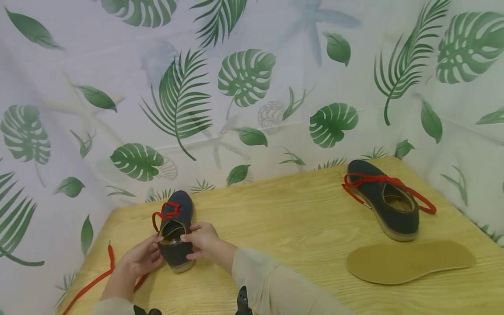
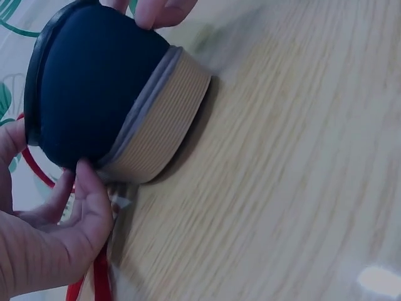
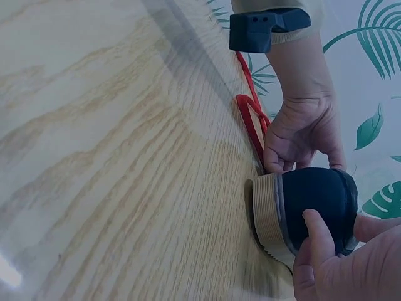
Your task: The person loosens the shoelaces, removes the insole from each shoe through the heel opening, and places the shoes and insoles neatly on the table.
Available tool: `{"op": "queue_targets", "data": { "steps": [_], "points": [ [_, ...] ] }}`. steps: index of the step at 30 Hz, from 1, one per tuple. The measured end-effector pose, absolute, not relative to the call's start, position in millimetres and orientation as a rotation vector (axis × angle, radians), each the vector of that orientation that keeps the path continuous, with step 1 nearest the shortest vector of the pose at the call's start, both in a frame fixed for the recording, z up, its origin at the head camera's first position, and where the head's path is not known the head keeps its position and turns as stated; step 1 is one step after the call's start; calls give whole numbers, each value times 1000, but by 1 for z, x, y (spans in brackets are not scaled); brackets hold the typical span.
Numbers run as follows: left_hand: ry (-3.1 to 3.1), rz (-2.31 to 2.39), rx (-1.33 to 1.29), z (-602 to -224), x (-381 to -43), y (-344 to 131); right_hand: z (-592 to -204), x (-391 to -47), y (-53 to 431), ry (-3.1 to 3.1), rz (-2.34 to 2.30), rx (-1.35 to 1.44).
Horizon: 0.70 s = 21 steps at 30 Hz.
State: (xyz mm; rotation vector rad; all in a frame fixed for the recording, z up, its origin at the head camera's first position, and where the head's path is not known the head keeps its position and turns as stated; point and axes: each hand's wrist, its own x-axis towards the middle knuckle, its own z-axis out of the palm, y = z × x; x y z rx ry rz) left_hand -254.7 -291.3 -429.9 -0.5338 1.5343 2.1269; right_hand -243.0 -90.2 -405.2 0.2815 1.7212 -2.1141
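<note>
A dark navy shoe (image 1: 177,253) stands on the wooden table with its toe pointing away from me and its heel near. Red lace (image 1: 171,211) crosses its front. On the left side of its opening, my left hand (image 1: 138,259) holds the collar, thumb at the rim and fingers against the outside. My right hand (image 1: 206,241) grips the opposite side, thumb at the opening's edge and fingers on the outer heel. From the left wrist view, the heel (image 2: 94,88) and its ribbed tan sole fill the upper left. The shoe's inside is mostly hidden.
A loose red lace (image 1: 90,280) trails on the left, partly behind my left wrist. At the right rear stands a second navy shoe (image 1: 403,221) with red lace. A tan insole (image 1: 409,262) lies in front of it. Leaf-patterned cloth (image 1: 252,131) borders the table (image 1: 275,218).
</note>
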Motion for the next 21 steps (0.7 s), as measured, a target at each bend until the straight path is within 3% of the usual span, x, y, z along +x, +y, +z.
{"op": "queue_targets", "data": {
  "steps": [11, 21],
  "points": [
    [1499, 2163, -619, -422, -254, -279, -397, -239, -87, 1820, -2015, 251],
    [1592, 2187, -572, -407, -243, -284, -402, -248, -41, 1858, -1855, 229]
  ]
}}
